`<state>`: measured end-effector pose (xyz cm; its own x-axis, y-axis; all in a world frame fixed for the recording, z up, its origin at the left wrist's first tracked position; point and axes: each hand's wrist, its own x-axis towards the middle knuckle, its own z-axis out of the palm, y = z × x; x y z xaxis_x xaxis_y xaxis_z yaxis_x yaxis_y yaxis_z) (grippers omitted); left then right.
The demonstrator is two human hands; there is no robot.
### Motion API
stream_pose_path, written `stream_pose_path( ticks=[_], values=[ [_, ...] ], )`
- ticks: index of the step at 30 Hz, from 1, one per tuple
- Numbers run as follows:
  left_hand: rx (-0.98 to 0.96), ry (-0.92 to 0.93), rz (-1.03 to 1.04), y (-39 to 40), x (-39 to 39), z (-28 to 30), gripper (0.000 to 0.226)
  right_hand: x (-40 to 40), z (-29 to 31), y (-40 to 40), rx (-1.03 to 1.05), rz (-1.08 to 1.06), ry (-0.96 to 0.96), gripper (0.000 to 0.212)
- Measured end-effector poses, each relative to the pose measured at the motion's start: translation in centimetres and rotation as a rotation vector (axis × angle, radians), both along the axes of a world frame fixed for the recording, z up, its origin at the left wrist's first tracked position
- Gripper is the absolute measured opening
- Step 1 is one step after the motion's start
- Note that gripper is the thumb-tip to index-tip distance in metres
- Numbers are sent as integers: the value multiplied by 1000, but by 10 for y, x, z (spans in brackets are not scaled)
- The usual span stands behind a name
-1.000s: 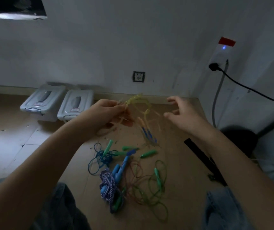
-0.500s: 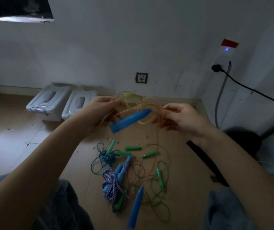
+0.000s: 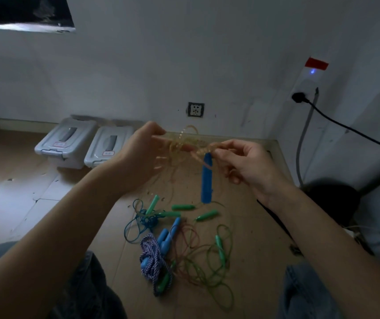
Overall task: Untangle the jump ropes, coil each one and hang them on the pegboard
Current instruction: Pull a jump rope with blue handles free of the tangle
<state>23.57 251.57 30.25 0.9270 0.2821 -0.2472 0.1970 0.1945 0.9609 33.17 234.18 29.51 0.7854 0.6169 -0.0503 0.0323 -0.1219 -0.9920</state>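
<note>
Your left hand (image 3: 138, 153) pinches one end of the yellow rope (image 3: 184, 143), fingers closed on the tangle; your right hand (image 3: 244, 162) pinches the other end, thumb and forefinger tight on the strand, the other fingers curled loose. The rope is blurred and pale, so you cannot tell how its loops cross. A blue handle (image 3: 206, 178) hangs straight down from the rope just beside your right fingers; where it joins is hard to make out.

On the floor (image 3: 253, 226) below lies the pile: green handles (image 3: 183, 207), a blue cord (image 3: 138, 224), a braided rope (image 3: 153, 261) coiled over more blue handles (image 3: 168, 236), and a thin green rope (image 3: 219, 261) looping toward the bottom edge. A reddish strand among them is barely visible. Two grey bins (image 3: 87, 143) sit by the wall. The pegboard is out of view.
</note>
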Motion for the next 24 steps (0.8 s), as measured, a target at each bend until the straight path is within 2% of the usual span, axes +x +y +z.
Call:
stream_pose_path(
  ticks=[1,3,6,9,13,14,16,17,21,22,24],
  values=[
    [70,33,52,1,0,0,48,0,-1,0,10,2,6,7],
    [217,65,96,-1,0,-4,38,-2,-2,2,34,0,14,9],
    [379,4,-3,-14,4,-13,45,-7,-4,6,83,8,61,15],
    [593,-33,-63,-22,5,-16,10,-6,-1,5,159,-13,96,15],
    [518,-85,-14,-15,5,-14,5,2,2,-3,146,-67,109,17],
    [422,-129,-4,-14,5,-13,6,3,1,-3,97,-68,85,16],
    [110,-197,15,-11,4,-8,9,3,-1,-4,-63,-44,-3,17],
    [67,-203,30,-10,4,-8,10,2,-2,-4,-149,-18,-48,17],
    [548,-95,117,-16,4,-13,9,2,-5,-1,-322,76,-128,12],
    [568,-94,118,-18,4,-14,9,1,-5,-2,-314,82,-132,18],
    [467,-100,108,-21,3,-12,10,0,-5,-2,-259,131,-125,24]
  ],
)
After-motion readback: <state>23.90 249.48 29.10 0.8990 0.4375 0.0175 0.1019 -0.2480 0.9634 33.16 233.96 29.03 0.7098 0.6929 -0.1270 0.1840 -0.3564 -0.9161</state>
